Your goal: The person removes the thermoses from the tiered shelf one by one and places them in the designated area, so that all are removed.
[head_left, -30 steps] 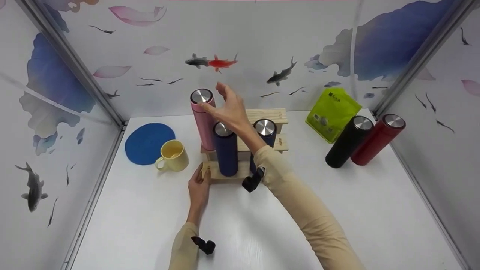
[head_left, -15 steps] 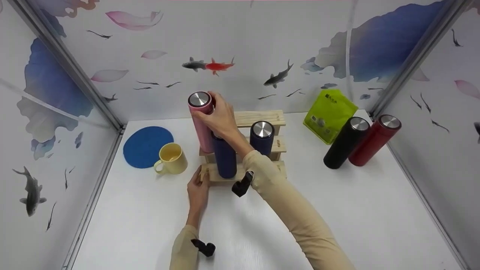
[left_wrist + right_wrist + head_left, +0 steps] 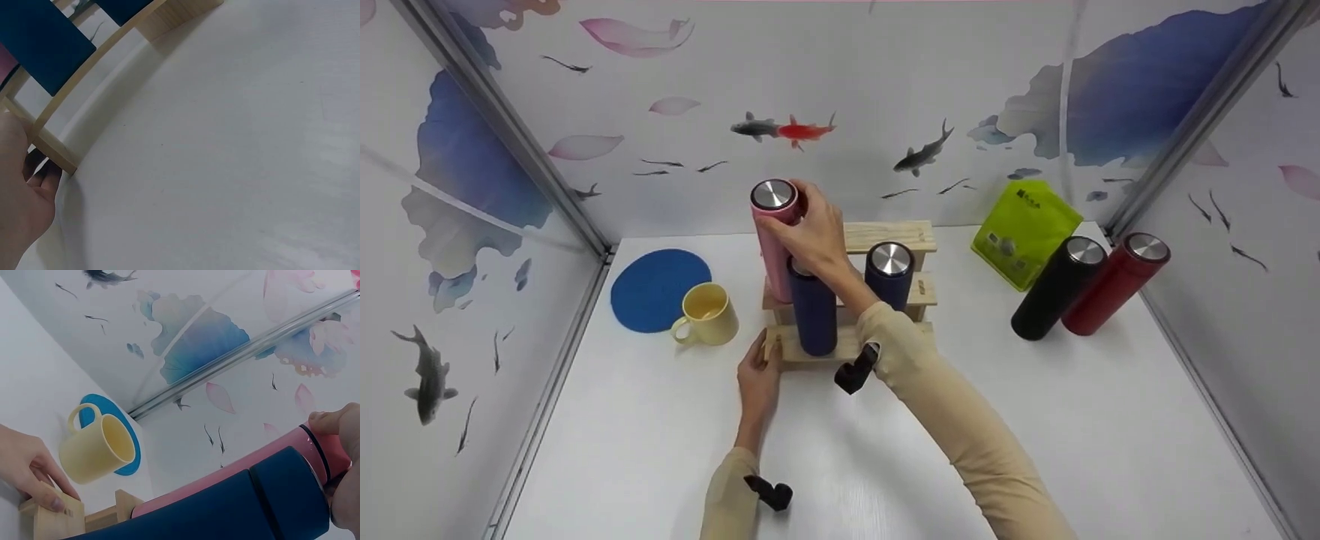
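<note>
A pink thermos [image 3: 770, 240] with a steel-topped lid stands on the middle step of a three-step wooden rack [image 3: 889, 235], at its left end. My right hand [image 3: 819, 236] grips it near the top, thumb in front and fingers behind. In the right wrist view, the hand [image 3: 347, 441] is round the upper end of the pink thermos [image 3: 208, 479]. Just in front, on the lowest step, stands a dark blue thermos [image 3: 815, 319]; a second dark blue thermos [image 3: 889, 279] is to the right. My left hand [image 3: 758, 382] pinches the lowest step's left end.
A yellow mug [image 3: 710, 315] stands left of the rack, by a round blue mat [image 3: 658, 291]. Over to the right are a black thermos [image 3: 1054, 292], a red thermos [image 3: 1116, 285] and a green pouch [image 3: 1024, 232] near the back wall. Printed panels enclose the table.
A second ago my right hand was spread beside the pink thermos; its fingers have closed round it. The thermos top has shifted slightly right. My left hand has stayed on the rack.
</note>
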Tool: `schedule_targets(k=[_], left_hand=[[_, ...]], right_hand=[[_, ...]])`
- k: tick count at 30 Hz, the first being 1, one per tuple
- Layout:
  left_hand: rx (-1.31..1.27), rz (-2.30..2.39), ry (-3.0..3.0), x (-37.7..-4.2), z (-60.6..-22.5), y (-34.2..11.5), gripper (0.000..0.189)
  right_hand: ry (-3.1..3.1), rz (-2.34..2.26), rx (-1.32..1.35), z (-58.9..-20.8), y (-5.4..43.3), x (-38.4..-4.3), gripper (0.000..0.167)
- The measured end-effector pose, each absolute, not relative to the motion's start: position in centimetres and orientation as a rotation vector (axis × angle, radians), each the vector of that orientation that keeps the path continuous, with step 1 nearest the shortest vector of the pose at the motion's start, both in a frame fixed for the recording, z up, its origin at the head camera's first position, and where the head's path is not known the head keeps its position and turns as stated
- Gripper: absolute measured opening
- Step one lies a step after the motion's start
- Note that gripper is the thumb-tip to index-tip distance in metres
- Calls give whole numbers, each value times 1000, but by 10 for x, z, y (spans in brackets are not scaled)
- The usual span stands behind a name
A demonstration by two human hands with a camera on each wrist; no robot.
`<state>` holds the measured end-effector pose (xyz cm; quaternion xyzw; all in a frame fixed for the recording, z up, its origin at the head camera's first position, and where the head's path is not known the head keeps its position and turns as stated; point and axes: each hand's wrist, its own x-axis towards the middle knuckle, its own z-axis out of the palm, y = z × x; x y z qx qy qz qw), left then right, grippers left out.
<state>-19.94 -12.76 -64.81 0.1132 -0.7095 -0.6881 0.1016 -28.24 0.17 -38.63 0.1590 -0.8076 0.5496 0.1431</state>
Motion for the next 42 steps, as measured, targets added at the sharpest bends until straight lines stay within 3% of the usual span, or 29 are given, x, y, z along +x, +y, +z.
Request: schedule_targets(k=[16,42], left_hand=[[374,-2074,-2028,-203,-652,-123,50],[415,-2044,-2075,-199,-650,-125,49]], right_hand=[[-2294,1591,471,-365,28,-276,66],[-2259,1591,419,-367,80,-278,65]])
